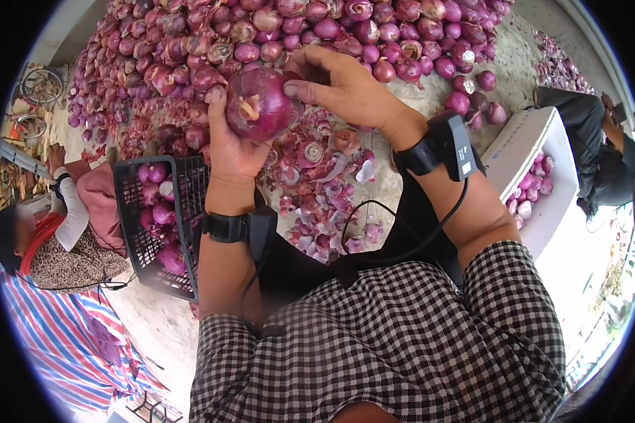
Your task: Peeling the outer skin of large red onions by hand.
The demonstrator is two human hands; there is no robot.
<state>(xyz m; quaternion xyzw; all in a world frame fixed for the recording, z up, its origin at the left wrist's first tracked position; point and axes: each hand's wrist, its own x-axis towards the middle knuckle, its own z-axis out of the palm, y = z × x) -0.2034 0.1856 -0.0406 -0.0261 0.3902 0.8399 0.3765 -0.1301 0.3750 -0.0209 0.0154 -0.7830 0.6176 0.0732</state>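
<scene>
My left hand (236,151) is wrapped round the underside and left side of a large red onion (257,113), its thumb up along the left edge. The onion's dry, pale stub faces up at me, and its purple skin is mostly smooth. From the right, my right hand (338,88) grips the onion's edge, thumb pressed on the surface and the forefinger curled beyond it. Some of those fingertips are hidden, and a dark reddish bit shows between finger and thumb. Loose peelings (321,183) lie on the ground below my hands.
A large heap of red onions (289,25) spreads across the far side. At my left stands a black plastic crate (131,204) holding several onions; at my right, a white foam box (536,134) holds more. People sit on both sides, one beyond each container.
</scene>
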